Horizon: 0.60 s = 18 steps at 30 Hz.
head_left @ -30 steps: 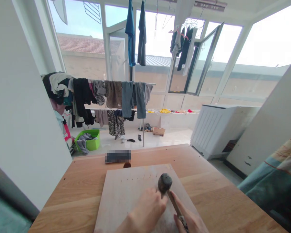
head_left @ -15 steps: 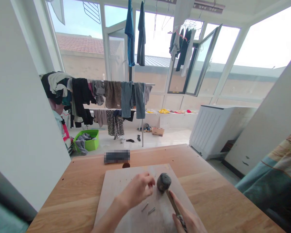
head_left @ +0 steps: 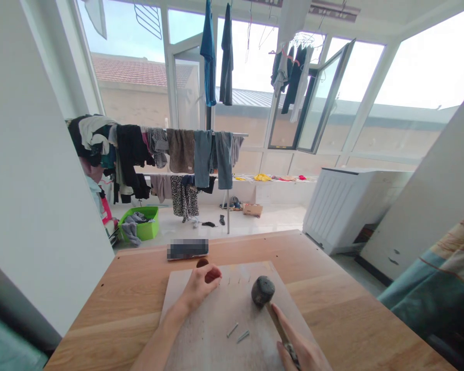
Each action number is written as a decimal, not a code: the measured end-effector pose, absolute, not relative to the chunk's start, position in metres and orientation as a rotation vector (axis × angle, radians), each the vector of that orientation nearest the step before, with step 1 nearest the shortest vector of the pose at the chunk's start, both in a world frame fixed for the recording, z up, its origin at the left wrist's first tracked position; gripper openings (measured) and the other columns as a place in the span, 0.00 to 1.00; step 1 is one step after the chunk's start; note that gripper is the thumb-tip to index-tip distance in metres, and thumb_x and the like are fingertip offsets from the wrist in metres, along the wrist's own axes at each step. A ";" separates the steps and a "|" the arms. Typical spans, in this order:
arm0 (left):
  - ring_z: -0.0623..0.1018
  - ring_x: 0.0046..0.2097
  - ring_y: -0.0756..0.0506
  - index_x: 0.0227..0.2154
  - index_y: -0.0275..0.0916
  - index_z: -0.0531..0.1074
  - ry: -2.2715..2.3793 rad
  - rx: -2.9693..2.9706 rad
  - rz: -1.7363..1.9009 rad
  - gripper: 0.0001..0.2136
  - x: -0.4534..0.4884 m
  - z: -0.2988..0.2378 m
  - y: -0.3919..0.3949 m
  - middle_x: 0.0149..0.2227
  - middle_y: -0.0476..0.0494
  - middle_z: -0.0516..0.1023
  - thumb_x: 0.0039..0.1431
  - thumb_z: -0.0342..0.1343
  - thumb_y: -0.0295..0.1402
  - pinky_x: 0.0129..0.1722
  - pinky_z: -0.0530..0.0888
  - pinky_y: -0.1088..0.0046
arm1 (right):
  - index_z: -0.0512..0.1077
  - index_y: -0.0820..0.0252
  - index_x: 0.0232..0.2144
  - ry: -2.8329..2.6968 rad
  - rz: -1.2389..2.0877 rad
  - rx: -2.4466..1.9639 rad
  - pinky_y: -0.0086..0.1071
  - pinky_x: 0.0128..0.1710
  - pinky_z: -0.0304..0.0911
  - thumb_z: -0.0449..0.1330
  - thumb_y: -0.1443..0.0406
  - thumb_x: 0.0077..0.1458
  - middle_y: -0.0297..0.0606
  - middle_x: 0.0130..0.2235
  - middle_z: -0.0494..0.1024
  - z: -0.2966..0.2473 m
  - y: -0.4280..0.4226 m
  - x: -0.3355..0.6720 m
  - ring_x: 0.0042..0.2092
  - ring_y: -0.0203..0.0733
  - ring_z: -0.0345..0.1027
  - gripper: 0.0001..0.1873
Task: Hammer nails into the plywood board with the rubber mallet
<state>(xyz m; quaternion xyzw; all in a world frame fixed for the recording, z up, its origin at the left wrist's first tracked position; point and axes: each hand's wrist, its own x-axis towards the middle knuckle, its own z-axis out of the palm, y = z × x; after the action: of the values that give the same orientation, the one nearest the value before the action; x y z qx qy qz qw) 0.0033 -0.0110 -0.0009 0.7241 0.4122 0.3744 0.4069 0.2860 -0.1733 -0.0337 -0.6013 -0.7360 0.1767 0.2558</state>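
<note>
A pale wooden board (head_left: 201, 330) lies on the wooden table (head_left: 131, 288). My right hand (head_left: 303, 353) is closed round the handle of a hammer (head_left: 263, 292), whose dark head rests on the board. My left hand (head_left: 201, 282) reaches to the board's far left edge with its fingers pinched, beside a small brown round thing (head_left: 202, 262); what the fingers hold is too small to make out. A row of nails (head_left: 235, 281) stands in the board near its far edge. Two loose nails (head_left: 236, 333) lie on the board between my arms.
A blurred dark flat object (head_left: 187, 249) lies at the table's far edge. Beyond are a drying rack of clothes (head_left: 178, 149), a green laundry basket (head_left: 141, 222), a white cabinet (head_left: 344, 206) and white panels on both sides.
My left hand lifted off the spot beside the hammer and moved forward and left to the board's far edge, uncovering two loose nails. The hammer and my right hand barely moved.
</note>
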 end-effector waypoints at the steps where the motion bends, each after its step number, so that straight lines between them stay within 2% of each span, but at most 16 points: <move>1: 0.78 0.34 0.47 0.31 0.37 0.75 1.036 1.823 0.941 0.08 0.003 -0.002 -0.011 0.31 0.45 0.80 0.55 0.58 0.36 0.38 0.73 0.73 | 0.56 0.64 0.68 -1.984 0.477 -1.626 0.29 0.61 0.60 0.49 0.66 0.62 0.38 0.65 0.64 -0.035 -0.173 0.286 0.64 0.44 0.62 0.32; 7: 0.77 0.34 0.47 0.31 0.36 0.75 1.032 1.828 0.917 0.07 0.002 -0.005 -0.010 0.31 0.45 0.80 0.54 0.58 0.35 0.38 0.72 0.73 | 0.59 0.66 0.67 -1.828 0.429 -1.569 0.33 0.60 0.62 0.47 0.65 0.61 0.41 0.63 0.67 -0.046 -0.174 0.278 0.61 0.46 0.68 0.32; 12: 0.74 0.35 0.47 0.31 0.37 0.78 1.147 1.975 0.890 0.07 0.001 -0.002 -0.011 0.33 0.46 0.79 0.54 0.58 0.34 0.39 0.70 0.73 | 0.61 0.57 0.66 -1.857 0.433 -1.538 0.33 0.59 0.64 0.52 0.65 0.61 0.37 0.63 0.68 -0.038 -0.175 0.279 0.61 0.47 0.67 0.31; 18: 0.74 0.33 0.48 0.31 0.37 0.77 1.123 1.936 0.871 0.07 0.001 0.001 -0.013 0.33 0.45 0.80 0.53 0.57 0.33 0.37 0.71 0.74 | 0.56 0.53 0.68 -1.826 0.380 -1.484 0.30 0.55 0.67 0.51 0.65 0.63 0.38 0.61 0.73 -0.014 -0.165 0.256 0.57 0.44 0.72 0.31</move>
<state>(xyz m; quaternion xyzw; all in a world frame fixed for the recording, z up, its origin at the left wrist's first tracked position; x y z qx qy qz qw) 0.0008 -0.0129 0.0007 0.7514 0.4361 0.3383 0.3616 0.2562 -0.1647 -0.0136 -0.5786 -0.7116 0.1483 0.3700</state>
